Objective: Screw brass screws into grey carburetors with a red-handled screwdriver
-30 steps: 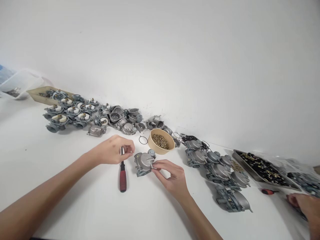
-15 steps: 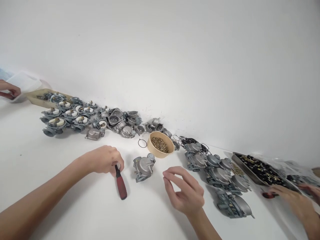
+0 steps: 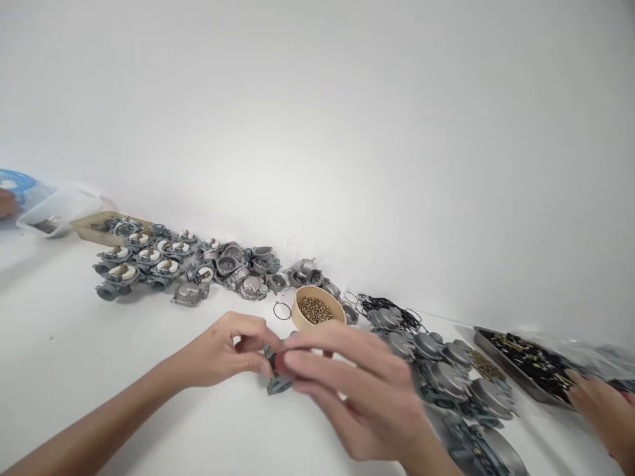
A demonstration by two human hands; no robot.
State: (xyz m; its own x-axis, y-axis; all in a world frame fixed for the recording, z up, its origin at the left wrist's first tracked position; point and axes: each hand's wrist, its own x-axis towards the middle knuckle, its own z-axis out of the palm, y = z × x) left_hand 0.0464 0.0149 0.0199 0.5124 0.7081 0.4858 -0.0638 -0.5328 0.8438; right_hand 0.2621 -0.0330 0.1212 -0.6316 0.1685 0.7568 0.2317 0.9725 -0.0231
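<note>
Just beyond my hands I see a round tan bowl [image 3: 300,320] holding small brass-coloured screws [image 3: 315,309]. Over on the right, a metal tray [image 3: 507,372] carries black and yellowish pieces [image 3: 526,360], with another person's hand [image 3: 602,410] at it. Far left, a tan tray [image 3: 86,229] holds metal parts [image 3: 124,227], beside a clear bin [image 3: 74,199] with small metallic bits [image 3: 48,225]. My right grip [image 3: 362,390] is clamped on a red-handled screwdriver [image 3: 282,363], against the metal housing [image 3: 278,386] on the bench [image 3: 124,350], near the bowl. My left grip [image 3: 233,354] meets the housing's left side; whether it pinches housing or screwdriver, I cannot tell.
</note>
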